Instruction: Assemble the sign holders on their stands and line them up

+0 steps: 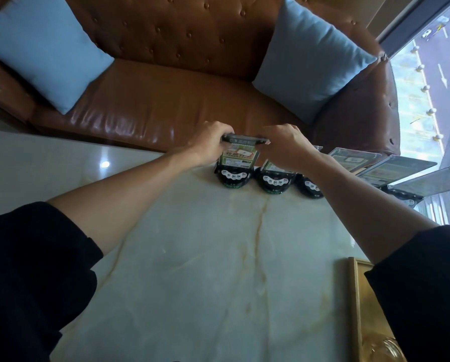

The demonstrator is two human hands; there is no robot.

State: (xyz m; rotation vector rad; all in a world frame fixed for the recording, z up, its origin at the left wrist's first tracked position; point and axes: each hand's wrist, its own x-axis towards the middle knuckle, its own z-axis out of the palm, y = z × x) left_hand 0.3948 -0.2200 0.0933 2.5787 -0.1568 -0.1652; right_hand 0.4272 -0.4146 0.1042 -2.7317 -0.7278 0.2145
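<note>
Near edge of the table (205, 270) is bare marble, with a wooden tray (355, 296) at its right near corner. Both arms reach across to the far edge, where the row stands. The left hand (208, 142) is clamped on the left end of the sign holder's (238, 152) top bar, the right hand (284, 145) clamped on the right end, and the panel sits upright on its stand (233, 178) at the left end of the row.

The risk, I'd say, is the neighbour: the next stand (274, 182) sits just beside this one, and the right wrist hangs over it — a sideways nudge could knock it over or push it off line. An uneven press from the two hands could also skew the panel in its slot.

The holder looks like clear plastic with a dark top strip and a green-and-white printed card inside. Further right, more assembled signs (391, 169) lean back toward the window.
</note>
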